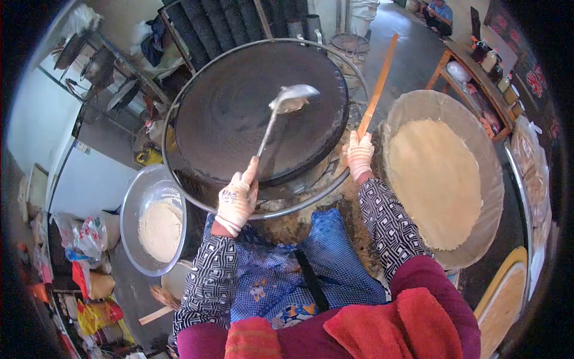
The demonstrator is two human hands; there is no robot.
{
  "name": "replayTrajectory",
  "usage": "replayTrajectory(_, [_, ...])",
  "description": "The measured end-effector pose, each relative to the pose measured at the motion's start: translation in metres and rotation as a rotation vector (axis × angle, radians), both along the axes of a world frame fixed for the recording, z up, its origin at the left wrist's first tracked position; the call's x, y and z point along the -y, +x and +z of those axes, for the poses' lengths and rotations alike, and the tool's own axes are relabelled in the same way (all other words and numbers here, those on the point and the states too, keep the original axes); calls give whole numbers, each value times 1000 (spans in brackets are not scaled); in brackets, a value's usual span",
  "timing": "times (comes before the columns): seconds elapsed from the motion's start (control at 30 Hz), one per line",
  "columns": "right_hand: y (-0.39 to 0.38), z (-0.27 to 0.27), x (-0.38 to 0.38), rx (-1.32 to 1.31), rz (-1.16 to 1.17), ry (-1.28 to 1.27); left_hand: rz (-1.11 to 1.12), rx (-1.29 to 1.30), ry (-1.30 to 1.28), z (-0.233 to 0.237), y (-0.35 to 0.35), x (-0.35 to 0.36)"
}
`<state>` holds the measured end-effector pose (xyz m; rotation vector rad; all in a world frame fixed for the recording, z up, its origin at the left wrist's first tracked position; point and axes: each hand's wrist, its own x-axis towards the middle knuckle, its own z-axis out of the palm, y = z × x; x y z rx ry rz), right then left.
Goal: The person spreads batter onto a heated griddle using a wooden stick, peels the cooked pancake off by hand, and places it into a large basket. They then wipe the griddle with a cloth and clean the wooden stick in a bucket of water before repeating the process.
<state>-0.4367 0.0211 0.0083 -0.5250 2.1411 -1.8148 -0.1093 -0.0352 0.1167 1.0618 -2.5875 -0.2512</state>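
Gripping metal ladle over round dark griddle in curled left hand; clasping flat, far-pointing wooden stick in curled right hand.

My two gloved hands, one ladle, one wooden stick
I count one round griddle, one clear basin and one wide bowl, two pale masses, one in each, two patterned sleeves of mine, and one other person far off.
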Motion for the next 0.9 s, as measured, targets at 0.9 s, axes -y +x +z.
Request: replayTrajectory(0.9, [1, 71, -79, 137, 765, 383, 911, -551, 283, -63, 269, -61])
